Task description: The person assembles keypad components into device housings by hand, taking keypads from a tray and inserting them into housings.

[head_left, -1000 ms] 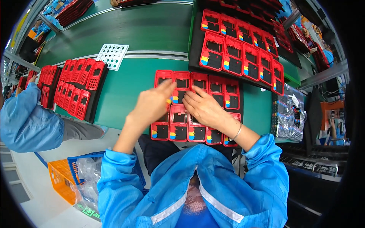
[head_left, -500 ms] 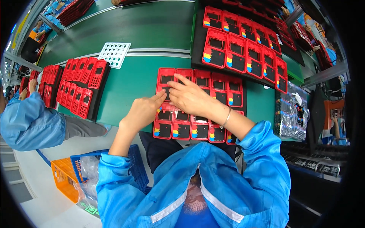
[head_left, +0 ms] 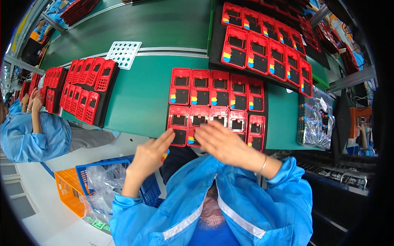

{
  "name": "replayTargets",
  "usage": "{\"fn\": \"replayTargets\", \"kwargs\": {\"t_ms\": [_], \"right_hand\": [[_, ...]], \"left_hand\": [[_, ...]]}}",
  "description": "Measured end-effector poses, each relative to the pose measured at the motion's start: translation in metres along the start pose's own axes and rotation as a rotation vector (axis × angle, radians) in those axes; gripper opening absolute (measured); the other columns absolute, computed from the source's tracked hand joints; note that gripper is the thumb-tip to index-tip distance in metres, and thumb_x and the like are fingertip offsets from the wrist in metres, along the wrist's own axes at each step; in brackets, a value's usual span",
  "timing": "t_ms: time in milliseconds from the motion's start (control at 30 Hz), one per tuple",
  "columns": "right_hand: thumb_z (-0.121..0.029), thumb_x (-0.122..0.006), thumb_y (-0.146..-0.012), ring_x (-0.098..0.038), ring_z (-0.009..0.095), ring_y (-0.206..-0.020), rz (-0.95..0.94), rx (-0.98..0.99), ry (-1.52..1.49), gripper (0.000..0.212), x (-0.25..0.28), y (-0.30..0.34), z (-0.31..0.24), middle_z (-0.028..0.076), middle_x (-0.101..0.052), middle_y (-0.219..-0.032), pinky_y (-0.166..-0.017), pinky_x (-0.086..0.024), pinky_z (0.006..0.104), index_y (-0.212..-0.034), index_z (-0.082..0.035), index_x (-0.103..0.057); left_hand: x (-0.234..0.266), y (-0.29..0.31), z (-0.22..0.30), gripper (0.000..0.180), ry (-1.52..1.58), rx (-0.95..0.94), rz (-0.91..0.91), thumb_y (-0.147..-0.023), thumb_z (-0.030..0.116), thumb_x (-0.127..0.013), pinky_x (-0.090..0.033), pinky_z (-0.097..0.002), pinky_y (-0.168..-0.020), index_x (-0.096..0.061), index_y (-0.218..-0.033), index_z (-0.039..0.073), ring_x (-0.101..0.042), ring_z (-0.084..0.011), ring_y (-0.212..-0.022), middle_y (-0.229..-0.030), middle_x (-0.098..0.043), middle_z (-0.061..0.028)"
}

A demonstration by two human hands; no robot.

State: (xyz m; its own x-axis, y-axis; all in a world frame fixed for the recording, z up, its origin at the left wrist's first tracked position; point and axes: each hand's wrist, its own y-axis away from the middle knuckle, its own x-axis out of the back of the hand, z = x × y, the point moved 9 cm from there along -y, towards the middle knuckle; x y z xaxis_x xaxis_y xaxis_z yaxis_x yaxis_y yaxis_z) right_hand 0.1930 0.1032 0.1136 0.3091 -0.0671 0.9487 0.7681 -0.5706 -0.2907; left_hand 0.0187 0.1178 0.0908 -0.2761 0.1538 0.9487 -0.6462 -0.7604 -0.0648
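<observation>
A black tray [head_left: 266, 119] on the green bench holds two rows of red plastic housings [head_left: 217, 92] with dark windows and small yellow-blue-red pieces. My left hand [head_left: 150, 153] hovers at the tray's near left corner with its fingers together. A small multicoloured piece [head_left: 165, 155] shows at its fingers. My right hand [head_left: 225, 143] is flat and blurred, fingers apart, over the near row of housings, and holds nothing. Both sleeves are blue.
A second black tray of red housings [head_left: 262, 47] lies at the back right. Stacks of red housings [head_left: 84, 84] stand at the left beside a white perforated plate [head_left: 124, 52]. A co-worker's blue sleeve [head_left: 35, 135] is far left. Blue basket [head_left: 147, 188], orange crate [head_left: 69, 190], bagged parts [head_left: 316, 121].
Both hands have drawn back from the far row of the tray toward me. They now sit at its near edge, leaving the far row uncovered.
</observation>
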Motion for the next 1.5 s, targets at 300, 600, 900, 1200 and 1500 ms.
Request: {"fn": "replayTargets", "kwargs": {"t_ms": [300, 600, 900, 1200, 1500], "right_hand": [[-0.027, -0.075, -0.09, -0.056, 0.031, -0.136, -0.002, -0.161, -0.088, 0.048, -0.023, 0.024, -0.016, 0.016, -0.064, -0.139, -0.121, -0.035, 0.054, -0.129, 0.001, -0.067], [-0.018, -0.066, -0.1, -0.056, 0.043, -0.127, 0.373, -1.081, 0.05, 0.048, 0.042, 0.176, 0.079, 0.024, -0.058, -0.14, -0.107, -0.046, 0.0479, -0.14, 0.005, -0.056], [-0.021, -0.075, -0.096, -0.058, 0.019, -0.094, 0.479, -1.263, -0.336, 0.064, 0.019, 0.211, 0.112, 0.014, -0.063, -0.115, -0.081, -0.051, 0.0317, -0.147, 0.007, -0.049], [-0.01, -0.075, -0.094, -0.066, 0.01, -0.097, 0.774, -1.3, -1.218, 0.033, -0.004, 0.228, 0.099, 0.006, -0.072, -0.107, -0.089, -0.053, 0.0254, -0.122, 0.001, -0.061], [-0.004, -0.073, -0.095, -0.068, 0.013, -0.102, 0.865, -1.246, -1.254, 0.036, 0.084, 0.23, 0.048, 0.01, -0.071, -0.114, -0.092, -0.055, 0.0279, -0.125, 0.002, -0.055]], "left_hand": [[-0.038, 0.013, 0.007, 0.085, -0.11, 0.113, -0.136, -0.068, -0.005, -0.071, -0.059, -0.0355, -0.073, -0.05, -0.151, 0.001, -0.071, -0.0262, -0.084, -0.16, -0.046, -0.0156], [-0.028, 0.026, -0.07, 0.048, 0.493, 0.57, 0.222, -0.098, 0.004, -0.065, -0.054, -0.0424, -0.093, -0.054, -0.144, -0.001, -0.066, -0.0368, -0.112, -0.129, -0.064, -0.0219], [-0.056, -0.013, -0.095, 0.034, 1.144, 0.806, 0.13, -0.102, 0.019, -0.069, -0.036, -0.0238, -0.043, -0.064, -0.125, -0.004, -0.05, -0.0067, -0.052, -0.083, -0.064, -0.0029], [-0.054, 0.005, -0.056, 0.028, 1.183, 0.736, -0.053, -0.088, 0.01, -0.082, -0.035, -0.022, -0.044, -0.062, -0.106, 0.006, -0.05, -0.0039, -0.054, -0.073, -0.061, 0.0017], [0.025, 0.024, -0.008, 0.033, 1.164, 0.663, 0.069, -0.079, 0.002, -0.084, -0.052, -0.0217, -0.063, -0.063, -0.105, 0.001, -0.065, -0.0065, -0.076, -0.089, -0.07, -0.0012]]}}
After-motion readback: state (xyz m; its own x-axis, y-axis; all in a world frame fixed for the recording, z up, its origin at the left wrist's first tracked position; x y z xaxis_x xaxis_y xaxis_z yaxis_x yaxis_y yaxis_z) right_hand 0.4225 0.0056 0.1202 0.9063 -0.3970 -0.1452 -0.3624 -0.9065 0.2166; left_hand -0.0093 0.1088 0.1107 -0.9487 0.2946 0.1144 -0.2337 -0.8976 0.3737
